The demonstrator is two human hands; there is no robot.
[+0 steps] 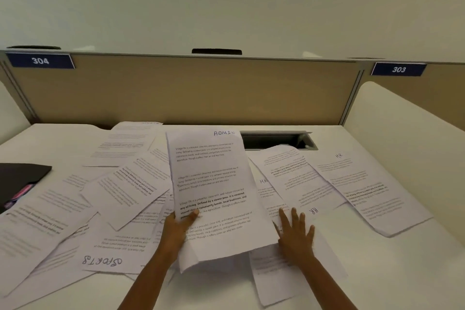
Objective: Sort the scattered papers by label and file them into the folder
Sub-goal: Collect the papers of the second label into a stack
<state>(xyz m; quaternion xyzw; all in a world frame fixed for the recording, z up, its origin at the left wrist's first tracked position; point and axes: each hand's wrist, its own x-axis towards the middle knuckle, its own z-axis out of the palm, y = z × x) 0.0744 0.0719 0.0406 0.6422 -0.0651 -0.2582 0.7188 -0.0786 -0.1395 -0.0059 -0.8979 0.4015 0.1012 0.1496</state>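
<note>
Sorting in progress: an ADMIN sheet (214,191) is pinched upright by the left hand (176,229) (label readable); an HR sheet (297,184) is pinned flat by the right hand's (297,234) spread fingers (294,216).

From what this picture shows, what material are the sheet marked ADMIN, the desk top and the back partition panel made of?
The white printed sheet marked ADMIN, held by the left hand, looks like thin matte paper: it bends and its bottom corner curls. The white desk top seems a smooth laminate with a soft sheen, though this is uncertain. The tan back partition panel looks matte, perhaps fabric; the weave is not visible.
</note>
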